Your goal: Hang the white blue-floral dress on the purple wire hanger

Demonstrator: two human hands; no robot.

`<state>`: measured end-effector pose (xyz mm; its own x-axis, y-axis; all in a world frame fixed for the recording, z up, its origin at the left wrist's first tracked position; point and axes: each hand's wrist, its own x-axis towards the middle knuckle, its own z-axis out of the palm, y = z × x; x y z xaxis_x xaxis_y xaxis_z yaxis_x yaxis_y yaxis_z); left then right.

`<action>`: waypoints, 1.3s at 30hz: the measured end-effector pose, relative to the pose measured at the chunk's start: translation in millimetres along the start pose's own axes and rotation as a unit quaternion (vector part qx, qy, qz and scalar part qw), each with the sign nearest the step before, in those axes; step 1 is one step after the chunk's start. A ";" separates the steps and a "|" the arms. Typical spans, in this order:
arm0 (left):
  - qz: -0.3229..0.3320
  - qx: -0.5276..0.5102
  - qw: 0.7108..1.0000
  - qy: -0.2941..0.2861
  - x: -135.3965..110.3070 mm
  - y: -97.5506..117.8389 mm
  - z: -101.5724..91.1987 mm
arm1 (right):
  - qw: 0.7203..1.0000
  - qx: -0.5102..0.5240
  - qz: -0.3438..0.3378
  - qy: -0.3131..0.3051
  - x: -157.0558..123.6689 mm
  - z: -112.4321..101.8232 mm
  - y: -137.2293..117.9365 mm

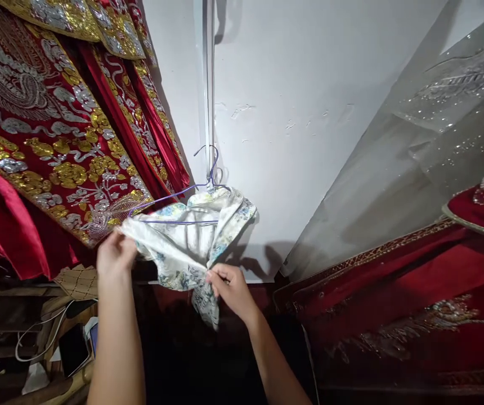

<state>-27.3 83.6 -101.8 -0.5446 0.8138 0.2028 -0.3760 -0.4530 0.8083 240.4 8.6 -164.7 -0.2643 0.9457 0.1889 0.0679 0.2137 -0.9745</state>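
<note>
A white garment with a blue and yellow floral print point(236, 222) hangs partly on a thin purple wire hanger point(170, 195). The hanger's hook rests at a pale vertical pole. On the left, the garment has slipped off or is drawn away from the hanger's arm, whose bare wire shows. My left hand point(117, 250) is closed on the garment's left edge, near the hanger's left end. Lower down at the middle, my right hand point(229, 287) pinches the cloth at the front, between thumb and fingers. A loose end of the fabric dangles below it.
Red garments with gold and silver embroidery point(68, 129) hang at the left. To the right are a sheer sparkling white fabric point(448, 124) and red embroidered cloth point(415, 304). A phone point(74, 350) and a white cable point(58, 329) lie at lower left. Behind stands a white wall point(288, 73).
</note>
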 end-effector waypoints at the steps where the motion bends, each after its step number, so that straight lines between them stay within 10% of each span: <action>1: -0.047 0.005 0.999 0.010 -9.9 -17.7 -10.0 | 1.000 0.010 0.015 -0.011 -6.2 2.9 3.1; 7: -0.195 0.010 0.981 0.021 -102.1 -94.1 -13.4 | 0.993 -0.042 0.099 -0.052 -20.7 -9.9 32.7; 13: -0.109 0.166 0.906 -0.374 -156.1 -47.8 52.2 | 0.985 0.127 0.102 0.061 -11.7 -20.9 25.8; 17: 0.042 0.275 0.854 -0.439 -156.7 -17.6 80.9 | 0.960 0.265 0.088 0.025 -4.5 -20.6 -3.6; 20: 0.060 0.289 0.830 -0.473 -139.8 -14.4 74.2 | 0.973 0.159 0.098 -0.133 -1.5 -34.7 -35.7; 24: -0.068 0.287 0.758 -0.582 -133.4 -28.0 37.0 | 0.921 -0.061 0.007 -0.385 7.8 -65.6 -83.6; 26: -0.110 0.315 0.729 -0.597 -137.9 -34.1 16.9 | 0.926 -0.134 -0.059 -0.348 21.1 -79.2 -97.2; 32: -0.035 0.468 0.725 -0.505 -123.1 -7.3 -8.7 | 0.981 -0.169 -0.078 0.048 86.9 -77.7 -54.5; 39: 0.022 0.682 0.570 -0.457 -67.6 17.1 -38.7 | 0.974 -0.203 -0.062 0.078 83.0 -89.4 2.1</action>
<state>-25.9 6.7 -123.0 0.3225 0.9446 -0.0605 0.8956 -0.2838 0.3424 304.6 109.4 -140.2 -0.1478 0.9257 0.3482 0.4280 0.3772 -0.8213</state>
